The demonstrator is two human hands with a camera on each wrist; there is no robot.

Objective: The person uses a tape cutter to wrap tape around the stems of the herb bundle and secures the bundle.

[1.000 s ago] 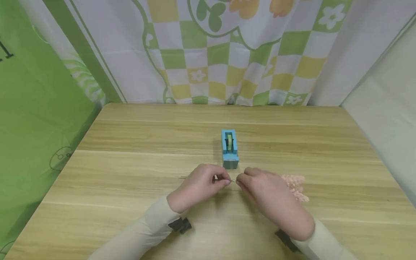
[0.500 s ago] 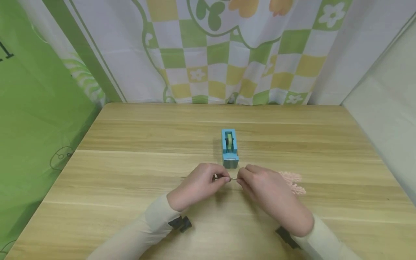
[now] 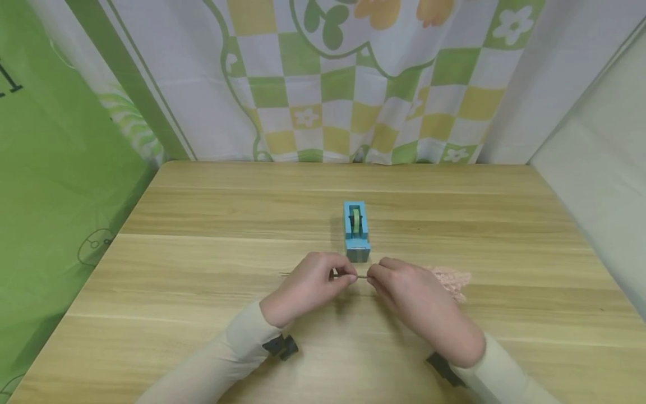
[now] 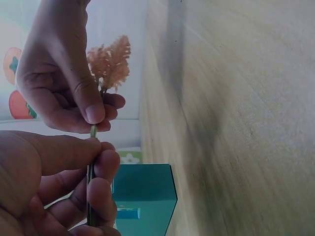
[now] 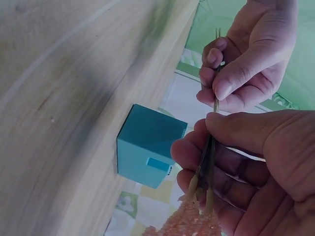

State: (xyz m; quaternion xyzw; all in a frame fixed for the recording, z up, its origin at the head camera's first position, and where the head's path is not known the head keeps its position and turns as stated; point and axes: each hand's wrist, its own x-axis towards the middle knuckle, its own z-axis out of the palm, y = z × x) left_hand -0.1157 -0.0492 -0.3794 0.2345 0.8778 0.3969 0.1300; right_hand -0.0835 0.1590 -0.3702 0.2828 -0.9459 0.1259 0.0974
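Both hands pinch the thin stems [image 5: 217, 104] of a pale pink artificial flower bunch above the table. My left hand [image 3: 310, 286] grips the lower part, and the bare stem ends [image 5: 218, 33] stick out past it to the left. Close beside it, my right hand [image 3: 419, 300] pinches the stems between thumb and fingers. The fluffy pink heads [image 4: 112, 64] show beyond the right hand; two stems fork toward them in the right wrist view. A short stretch of stem shows between the fingertips. Just behind the hands stands a blue tape dispenser [image 3: 356, 247] with a pale green roll [image 3: 356, 221].
The wooden tabletop [image 3: 202, 213] spreads around the hands. A checkered curtain [image 3: 338, 84] hangs along its back edge, with a green cloth [image 3: 55, 168] at the left and a pale wall [image 3: 605, 146] at the right. Dark straps [image 3: 280, 348] sit at the wrists.
The pink flower heads have shifted slightly left and changed their angle, as the stems turn a little between the fingers. Both hands stay nearly in place; the dispenser has not moved.
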